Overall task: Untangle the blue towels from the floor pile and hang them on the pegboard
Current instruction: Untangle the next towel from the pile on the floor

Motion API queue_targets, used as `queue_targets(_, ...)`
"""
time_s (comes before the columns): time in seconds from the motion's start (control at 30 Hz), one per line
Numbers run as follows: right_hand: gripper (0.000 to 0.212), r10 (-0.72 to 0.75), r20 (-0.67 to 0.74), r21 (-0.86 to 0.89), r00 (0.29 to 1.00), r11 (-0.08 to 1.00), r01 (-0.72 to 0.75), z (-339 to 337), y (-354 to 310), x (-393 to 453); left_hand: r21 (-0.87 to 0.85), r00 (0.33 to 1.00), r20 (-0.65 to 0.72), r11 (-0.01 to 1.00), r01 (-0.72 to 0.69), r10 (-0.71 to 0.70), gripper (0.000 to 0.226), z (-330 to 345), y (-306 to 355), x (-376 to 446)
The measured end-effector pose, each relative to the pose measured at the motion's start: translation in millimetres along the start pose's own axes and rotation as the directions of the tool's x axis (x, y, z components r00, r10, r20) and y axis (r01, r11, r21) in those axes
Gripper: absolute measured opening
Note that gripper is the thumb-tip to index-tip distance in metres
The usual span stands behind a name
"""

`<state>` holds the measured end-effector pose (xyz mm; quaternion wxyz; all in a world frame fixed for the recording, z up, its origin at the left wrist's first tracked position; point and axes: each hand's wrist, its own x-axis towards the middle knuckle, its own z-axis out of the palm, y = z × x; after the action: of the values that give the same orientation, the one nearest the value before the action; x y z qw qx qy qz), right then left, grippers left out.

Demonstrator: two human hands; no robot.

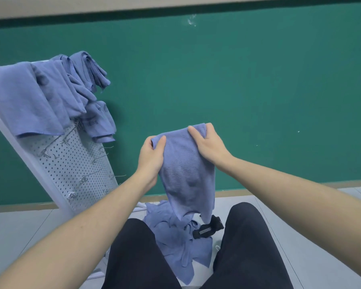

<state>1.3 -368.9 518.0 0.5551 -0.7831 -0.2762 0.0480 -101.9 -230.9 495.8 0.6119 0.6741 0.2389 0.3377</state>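
While both hands pinch the top edge of the towel (186,170), left hand (151,158) on one corner and right hand (208,146) on the other, I see its long axis hanging straight down toward the pile (175,232). Up and to my left stands the pegboard (75,163), nearer my left hand, so I judge the carry goes leftward, left corner leading.

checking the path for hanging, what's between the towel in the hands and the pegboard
Nothing solid: in the head view only bare green wall shows between the held towel and the pegboard, apart from the left hand gripping it.
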Motion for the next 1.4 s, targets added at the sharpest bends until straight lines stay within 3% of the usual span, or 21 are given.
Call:
queue_targets(0.1, 0.049, -0.014, 0.097, -0.007, 0.995, 1.000, 0.015, -2, 3, 1, 0.009, 0.996, -0.054, 0.997, -0.075, 0.075, 0.017, 1, 1, -6)
queue_targets(0.2, 0.039, -0.032, 0.154, -0.075, 0.988, 0.996, 0.044, -3, 12, 2, 0.025, 0.991, -0.032, 0.991, -0.129, 0.130, 0.014, -4, -1, -9)
queue_targets(0.5, 0.030, -0.114, 0.010, -0.224, 0.993, 0.968, 0.113, 14, 14, -6, 0.207, 0.941, -0.046, 0.924, -0.320, 0.336, 0.020, 0, -14, -20)
queue_targets(0.63, 0.020, -0.078, -0.016, -0.168, 0.997, 0.983, 0.075, 23, 5, -5, 0.290, 0.901, -0.023, 0.866, -0.408, 0.433, 0.023, 4, -18, -20)
queue_targets(0.83, 0.020, -0.052, -0.006, 0.081, 0.999, 0.995, 0.053, 36, -8, -9, 0.183, 0.932, -0.076, 0.924, -0.336, 0.354, 0.022, 20, -10, -23)
queue_targets(0.97, 0.015, -0.037, 0.105, 0.230, 0.994, 0.973, 0.012, 35, -17, -13, 0.061, 0.946, -0.155, 0.958, -0.279, 0.285, 0.020, 22, 0, -22)
queue_targets(1.1, 0.022, -0.011, 0.138, 0.327, 0.990, 0.944, -0.035, 29, -20, -14, -0.081, 0.980, -0.112, 0.981, -0.174, 0.164, 0.006, 22, -1, -22)
queue_targets(1.2, 0.037, 0.053, 0.219, 0.427, 0.974, 0.892, -0.145, 24, -20, -9, -0.148, 0.992, -0.037, 0.981, -0.128, 0.124, 0.026, 19, -1, -24)
queue_targets(1.27, 0.042, 0.075, 0.307, 0.491, 0.949, 0.842, -0.225, 21, -19, -6, -0.221, 0.994, -0.015, 0.969, -0.110, 0.110, 0.028, 17, -1, -23)
queue_targets(1.4, 0.032, 0.027, 0.414, 0.517, 0.910, 0.816, -0.259, 21, -20, -11, -0.356, 0.998, -0.047, 0.934, 0.024, -0.043, 0.014, 16, 1, -17)
